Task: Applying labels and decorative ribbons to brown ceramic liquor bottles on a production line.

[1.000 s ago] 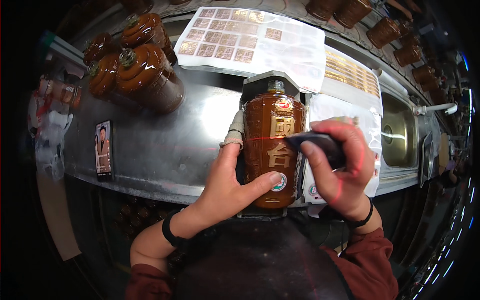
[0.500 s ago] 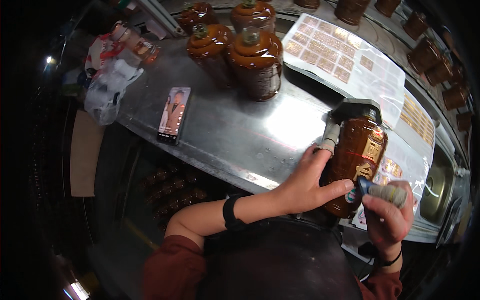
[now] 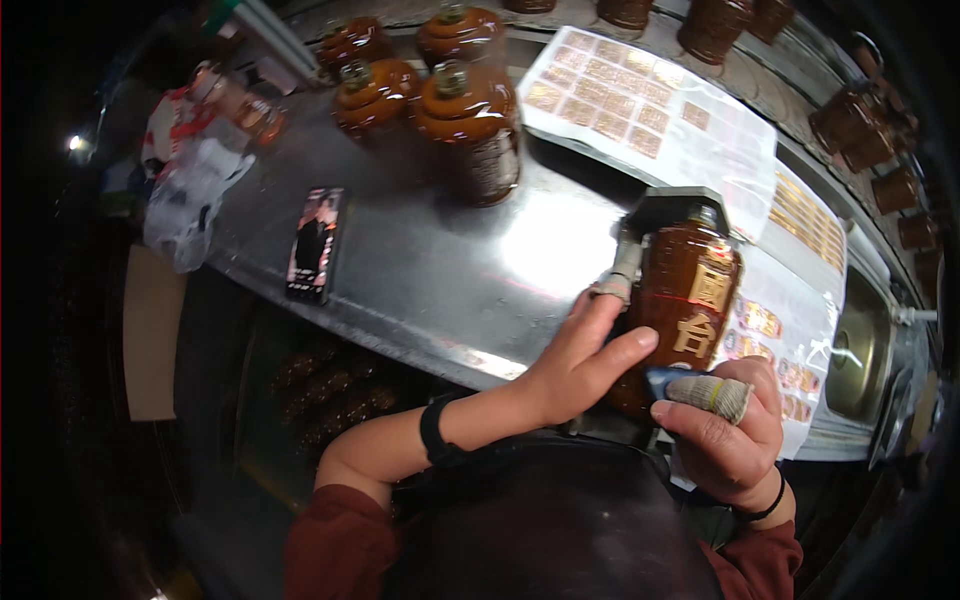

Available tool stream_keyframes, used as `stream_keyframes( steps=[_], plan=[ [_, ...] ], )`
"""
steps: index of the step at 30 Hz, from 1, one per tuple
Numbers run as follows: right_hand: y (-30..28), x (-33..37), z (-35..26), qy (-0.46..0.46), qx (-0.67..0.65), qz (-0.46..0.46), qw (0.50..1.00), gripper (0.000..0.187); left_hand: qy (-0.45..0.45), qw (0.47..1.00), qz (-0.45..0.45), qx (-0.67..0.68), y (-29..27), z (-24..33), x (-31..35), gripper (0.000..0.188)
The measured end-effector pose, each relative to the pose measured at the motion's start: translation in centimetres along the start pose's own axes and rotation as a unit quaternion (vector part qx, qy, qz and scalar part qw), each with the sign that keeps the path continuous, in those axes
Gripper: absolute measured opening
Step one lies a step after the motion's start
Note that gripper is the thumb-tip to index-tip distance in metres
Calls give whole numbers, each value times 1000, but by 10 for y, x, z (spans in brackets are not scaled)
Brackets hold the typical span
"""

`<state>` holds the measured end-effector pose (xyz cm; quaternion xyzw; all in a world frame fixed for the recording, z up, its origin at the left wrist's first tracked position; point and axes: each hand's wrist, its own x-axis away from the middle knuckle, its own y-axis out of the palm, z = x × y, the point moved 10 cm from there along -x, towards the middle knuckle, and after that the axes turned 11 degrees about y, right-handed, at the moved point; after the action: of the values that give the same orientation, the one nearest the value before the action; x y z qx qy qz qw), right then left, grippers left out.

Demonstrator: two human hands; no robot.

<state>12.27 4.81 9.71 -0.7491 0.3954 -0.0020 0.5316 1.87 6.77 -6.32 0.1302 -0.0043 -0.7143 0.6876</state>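
A: Where is the bottle (image 3: 665,312), and who has hold of it?
B: It lies face up in a dark cradle (image 3: 660,206). The left hand (image 3: 568,368) holds its left side in a wide clasp, thumb on the front. The right hand (image 3: 738,428) pinches a blue tool (image 3: 660,381) tightly, wrapped finger laid along it.
A: What could go wrong?
B: The tool might skid off the curved glass and catch the left thumb, which is near its tip. Too much pressure could also scuff the round emblem (image 3: 682,367) or lift an edge of the gold characters (image 3: 692,337). A loose left clasp might let the bottle roll.
A: What differs from half a second ago?
B: The tool, then right of the emblem, is now across it, hiding most of it. The left thumb has drawn back from the emblem. The bottle remains in the cradle, though the whole view has shifted.
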Motion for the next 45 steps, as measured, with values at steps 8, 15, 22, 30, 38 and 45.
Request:
stream_keyframes(
  steps=[8,15,22,30,38,45],
  plan=[
    [-10,57,116,433,-242,199,845,27,49,995,-33,-84,-4,22,7,74],
    [-13,45,97,325,-203,162,909,25,201,885,-150,-393,15,65,-5,57],
    [-15,52,108,321,-230,180,901,24,197,851,-151,-462,16,67,-8,58],
    [-9,69,132,414,-336,230,814,25,224,797,-186,-529,38,81,-26,50],
    [-17,66,111,316,-243,209,893,25,216,816,-179,-505,30,79,-18,46],
    [-2,90,128,422,-342,232,807,25,255,783,-223,-522,49,89,-15,43]
  ],
)
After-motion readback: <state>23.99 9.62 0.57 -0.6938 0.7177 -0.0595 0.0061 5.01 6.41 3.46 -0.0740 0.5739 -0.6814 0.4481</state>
